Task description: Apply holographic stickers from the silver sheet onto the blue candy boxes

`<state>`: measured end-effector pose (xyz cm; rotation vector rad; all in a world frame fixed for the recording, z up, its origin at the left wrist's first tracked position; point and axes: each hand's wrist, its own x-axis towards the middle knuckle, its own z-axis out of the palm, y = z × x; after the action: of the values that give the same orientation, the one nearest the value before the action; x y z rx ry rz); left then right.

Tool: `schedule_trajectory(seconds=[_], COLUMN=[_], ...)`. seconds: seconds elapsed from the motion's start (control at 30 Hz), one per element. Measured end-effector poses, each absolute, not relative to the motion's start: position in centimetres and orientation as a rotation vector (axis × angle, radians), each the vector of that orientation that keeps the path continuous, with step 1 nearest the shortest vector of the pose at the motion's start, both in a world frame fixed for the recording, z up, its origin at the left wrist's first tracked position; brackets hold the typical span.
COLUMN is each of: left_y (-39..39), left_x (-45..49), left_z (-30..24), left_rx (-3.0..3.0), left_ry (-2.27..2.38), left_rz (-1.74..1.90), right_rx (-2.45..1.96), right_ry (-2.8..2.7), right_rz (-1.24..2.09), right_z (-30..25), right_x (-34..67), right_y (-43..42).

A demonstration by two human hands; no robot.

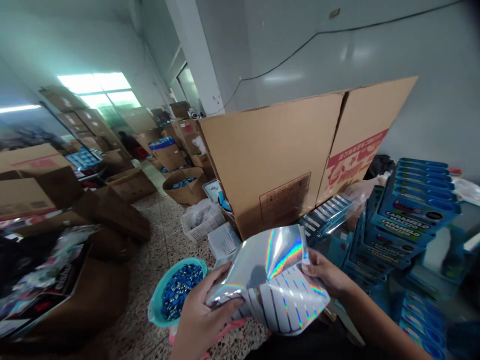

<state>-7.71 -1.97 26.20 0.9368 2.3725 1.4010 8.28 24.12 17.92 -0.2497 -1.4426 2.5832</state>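
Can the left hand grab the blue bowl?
Probably yes. The left hand is right beside the bowl, and nothing seems to stand between them. But it is holding the shiny sheet, so it would likely need to let go first.

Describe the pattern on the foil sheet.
The foil sheet is silver with rainbow shimmer; head view.

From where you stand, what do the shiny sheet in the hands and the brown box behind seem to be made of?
The holographic sheet looks like metallized plastic film, glossy with rainbow reflections; foil is possible. The carton looks like matte brown corrugated cardboard, split at its fold.
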Motion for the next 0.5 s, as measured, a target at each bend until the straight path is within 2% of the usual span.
schedule_trajectory(seconds=[0.23, 0.37, 0.5], left_y=[-2.3, -2.5, -2.6], left_x=[-8.0, -7.8, -7.1], left_z=[25.4, 24.7, 24.2], left_rx=[0.782, 0.710, 0.702], left_ry=[2.438, 2.492, 2.279], left_rz=[1.418, 1.472, 1.553], right_rx=[-0.565, -0.516, -0.335], right_ry=[-1.773, -1.806, -2.031], right_rz=[1.814, 1.752, 1.865], right_z=[22.6, 23.9, 24.2], right_x=[9.6, 10.8, 12.1], right_y=[25.3, 25.0, 25.0])
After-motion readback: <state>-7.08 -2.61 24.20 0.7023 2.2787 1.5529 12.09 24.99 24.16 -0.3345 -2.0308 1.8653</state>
